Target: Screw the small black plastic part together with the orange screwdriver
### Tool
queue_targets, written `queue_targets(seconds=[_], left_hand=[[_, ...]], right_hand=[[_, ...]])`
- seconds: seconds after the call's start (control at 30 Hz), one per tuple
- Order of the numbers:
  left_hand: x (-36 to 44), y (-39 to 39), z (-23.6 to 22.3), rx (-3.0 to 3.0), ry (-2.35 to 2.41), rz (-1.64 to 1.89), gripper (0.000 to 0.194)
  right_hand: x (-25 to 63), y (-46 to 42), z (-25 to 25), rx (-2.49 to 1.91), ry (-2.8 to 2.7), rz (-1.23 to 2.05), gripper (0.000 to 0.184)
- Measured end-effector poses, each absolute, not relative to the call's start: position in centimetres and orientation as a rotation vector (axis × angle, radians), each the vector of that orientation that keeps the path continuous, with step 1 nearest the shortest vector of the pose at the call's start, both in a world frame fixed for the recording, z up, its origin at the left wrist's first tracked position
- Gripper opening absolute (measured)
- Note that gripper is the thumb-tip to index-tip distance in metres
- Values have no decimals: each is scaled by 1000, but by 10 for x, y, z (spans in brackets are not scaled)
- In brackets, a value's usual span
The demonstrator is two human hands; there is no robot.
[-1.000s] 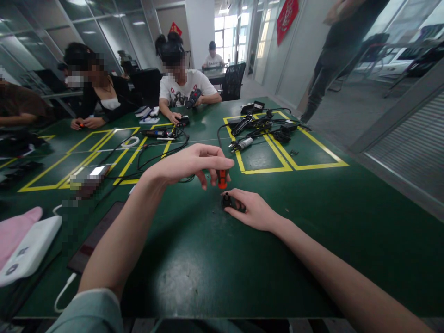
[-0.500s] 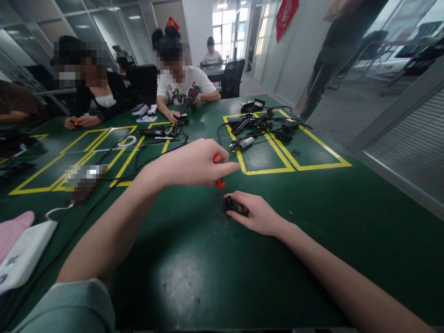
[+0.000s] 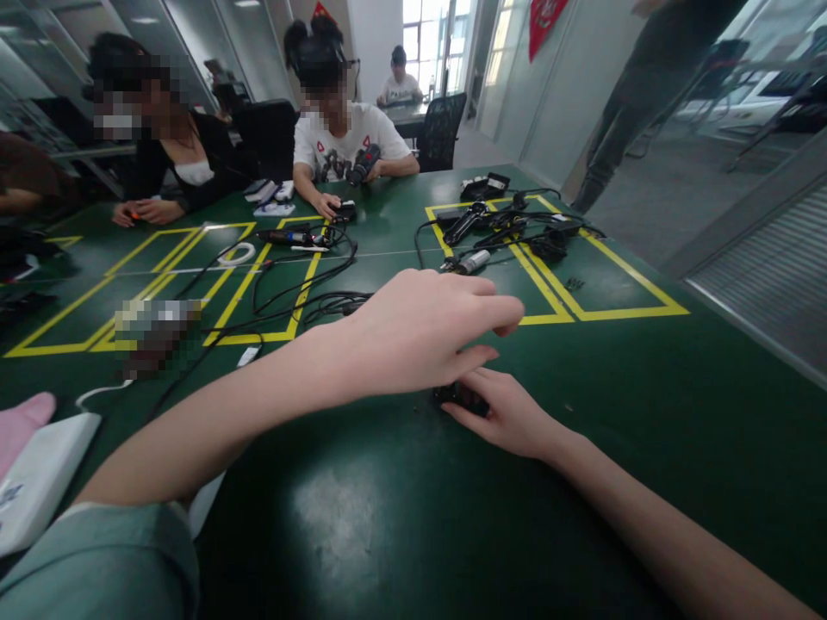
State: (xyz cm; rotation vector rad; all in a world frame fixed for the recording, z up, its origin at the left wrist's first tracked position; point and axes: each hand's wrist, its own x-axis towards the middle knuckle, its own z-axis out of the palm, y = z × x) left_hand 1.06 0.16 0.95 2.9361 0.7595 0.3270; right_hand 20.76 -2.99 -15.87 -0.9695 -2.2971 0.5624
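My left hand [image 3: 426,331] hovers over the green table [image 3: 388,517], knuckles up, its fingers pressed together against the thumb. It covers the orange screwdriver it held a moment ago, so the tool is hidden. Just below and to its right, my right hand [image 3: 513,418] rests on the table. Its fingers pinch a small black part [image 3: 457,396], which is partly hidden under my left hand.
Black cables, plugs and tools [image 3: 504,226] lie in a yellow-taped box at the back right. More cables [image 3: 290,297] run across the middle left. A white device [image 3: 39,478] sits at the left edge. Two people sit across the table; another stands at the right.
My left hand has dropped and moved right over the black part, hiding the orange screwdriver. My right hand stays on the part. The view has shifted slightly.
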Motion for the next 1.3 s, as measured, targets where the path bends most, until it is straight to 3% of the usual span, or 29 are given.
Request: queue_targets(seconds=[0.1, 0.33, 0.73, 0.9, 1.0, 1.17, 1.3], left_hand=[[4, -4, 17, 2893, 713, 262, 18], [-19, -4, 28, 2812, 611, 130, 26], [30, 1, 13, 2927, 934, 350, 12], [24, -6, 22, 2980, 994, 177, 26], [24, -10, 18, 2963, 1113, 261, 33], [28, -17, 7, 2906, 1301, 361, 23], [22, -23, 10, 2971, 1189, 353, 19]], right_hand=[[208, -31, -156, -940, -2293, 594, 10], [209, -33, -153, -937, -2306, 608, 18], [210, -31, -159, -983, -2300, 555, 10], [208, -28, -160, -957, -2300, 540, 18], [207, -27, -158, -943, -2313, 535, 23], [207, -26, -159, -935, -2300, 528, 16], [207, -27, -159, -929, -2272, 531, 14]])
